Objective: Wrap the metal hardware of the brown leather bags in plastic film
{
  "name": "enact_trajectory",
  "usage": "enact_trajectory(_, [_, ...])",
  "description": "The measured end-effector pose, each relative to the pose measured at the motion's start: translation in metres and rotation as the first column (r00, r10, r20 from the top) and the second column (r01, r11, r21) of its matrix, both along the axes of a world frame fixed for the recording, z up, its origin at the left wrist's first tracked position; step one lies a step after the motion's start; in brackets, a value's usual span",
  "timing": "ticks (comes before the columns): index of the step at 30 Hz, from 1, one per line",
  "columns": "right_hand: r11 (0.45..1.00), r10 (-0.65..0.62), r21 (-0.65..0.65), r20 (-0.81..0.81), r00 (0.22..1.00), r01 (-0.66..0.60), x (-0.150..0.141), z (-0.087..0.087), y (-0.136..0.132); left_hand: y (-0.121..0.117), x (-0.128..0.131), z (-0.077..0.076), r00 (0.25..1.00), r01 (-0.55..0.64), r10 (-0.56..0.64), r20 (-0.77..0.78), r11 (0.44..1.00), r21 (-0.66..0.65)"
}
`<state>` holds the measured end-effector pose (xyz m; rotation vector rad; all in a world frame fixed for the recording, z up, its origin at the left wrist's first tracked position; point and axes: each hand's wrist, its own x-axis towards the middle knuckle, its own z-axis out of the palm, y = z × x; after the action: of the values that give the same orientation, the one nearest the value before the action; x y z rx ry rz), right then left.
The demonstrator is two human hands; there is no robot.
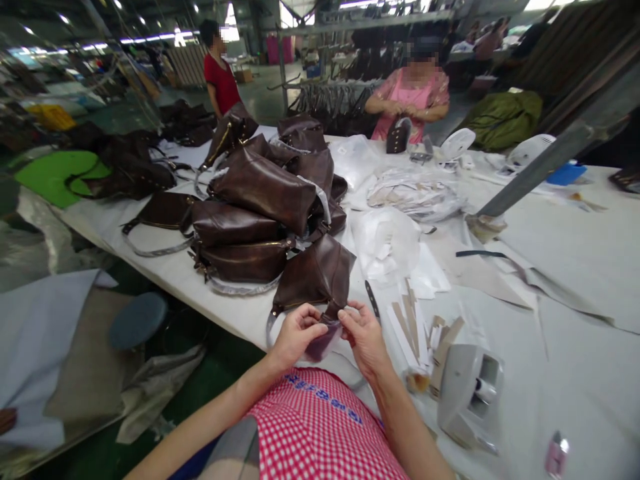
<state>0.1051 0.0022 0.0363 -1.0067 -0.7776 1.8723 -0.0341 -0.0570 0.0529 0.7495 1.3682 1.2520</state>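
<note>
A dark brown leather bag (315,277) lies at the near edge of the white table (575,373), just in front of me. My left hand (296,333) and my right hand (364,333) both pinch its lower corner, where a clear plastic wrap (320,343) covers a tab or strap end. The fingers of both hands are closed on that piece. Behind it rises a pile of similar brown bags (260,207) with plastic-wrapped handles.
A grey tape dispenser (470,393) sits right of my hands, beside paper strips (415,327) and a dark blade (373,300). Plastic bags (415,193) lie mid-table. A person in pink (410,100) works across the table; another in red (220,80) stands beyond. A round stool (137,320) is at left.
</note>
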Motion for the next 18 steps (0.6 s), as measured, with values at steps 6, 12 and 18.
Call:
enact_trajectory(6, [1.0,-0.007,0.017,0.076,0.997,0.006,-0.006,0.004,0.001,-0.007,0.0,0.002,0.985,-0.094,0.1,-0.142,0.995,0.045])
enact_trajectory(12, [0.999,-0.013,0.037,0.095,0.995,0.01,-0.004,0.005,-0.002,-0.012,0.001,0.011,0.84,0.07,0.102,-0.533,0.954,0.292])
enact_trajectory(18, [0.995,-0.047,0.094,0.137,0.989,0.034,-0.005,0.004,0.001,-0.005,0.001,0.014,0.691,0.252,0.039,-0.722,0.923,0.292])
